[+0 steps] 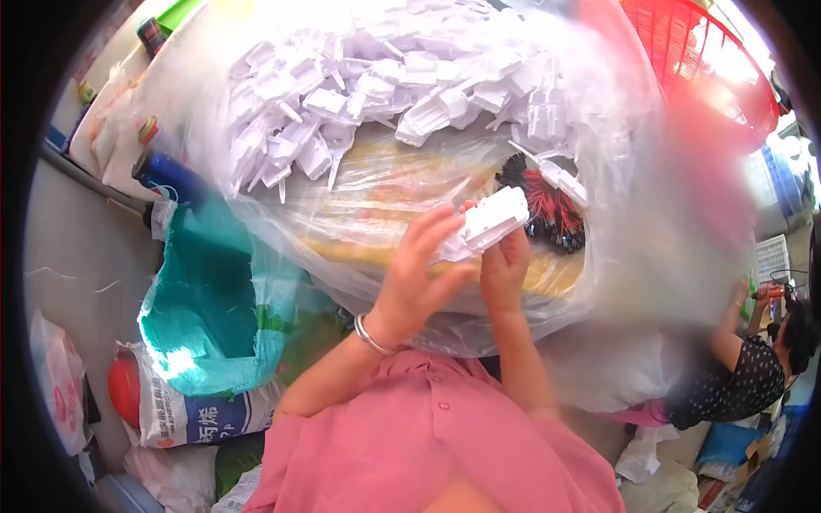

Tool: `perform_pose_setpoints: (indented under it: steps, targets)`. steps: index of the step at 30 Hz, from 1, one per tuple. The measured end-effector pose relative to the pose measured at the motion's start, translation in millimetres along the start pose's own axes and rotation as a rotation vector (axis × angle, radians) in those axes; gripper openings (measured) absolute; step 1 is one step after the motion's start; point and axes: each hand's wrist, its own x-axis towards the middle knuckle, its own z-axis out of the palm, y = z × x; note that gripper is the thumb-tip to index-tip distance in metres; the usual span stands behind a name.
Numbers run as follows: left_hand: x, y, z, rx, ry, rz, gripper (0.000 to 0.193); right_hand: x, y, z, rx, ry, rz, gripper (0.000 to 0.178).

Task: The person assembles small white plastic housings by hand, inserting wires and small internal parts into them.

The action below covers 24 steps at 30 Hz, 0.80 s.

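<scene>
A white moulded plastic housing [494, 224] is held up in front of me over the table. My right hand [506, 261] grips it from below and the right side. At its left end is my left hand [419, 269], fingers stretched and thumb apart; whether the fingertips touch it I cannot tell. Just beyond the housing lies a bundle of short red and black wires [554, 205] with dark ends. One loose white plastic piece [560, 179] rests on the bundle. A large heap of similar white plastic pieces [376, 85] spreads across the far side.
Clear plastic sheeting [359, 209] covers the work surface. At left hangs an open teal bag [201, 291], above a printed white and blue sack [209, 415]. A red basket [705, 64] stands far right. Another person [735, 376] works at the right, holding a red tool [770, 292].
</scene>
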Motion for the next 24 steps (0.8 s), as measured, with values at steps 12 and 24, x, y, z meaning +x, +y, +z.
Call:
perform_pose_setpoints:
  steps: [12,24]
  targets:
    - [23.1,-25.8,-1.6,-0.363,-0.086,-0.374,0.015,-7.4,-3.8,-7.1,-0.219,-0.077,0.02,0.021]
    - [25.4,-36.9,15.6,-0.176,-0.008,-0.257,0.007,2.9,12.4,-18.6,-0.252,-0.089,0.063,0.018]
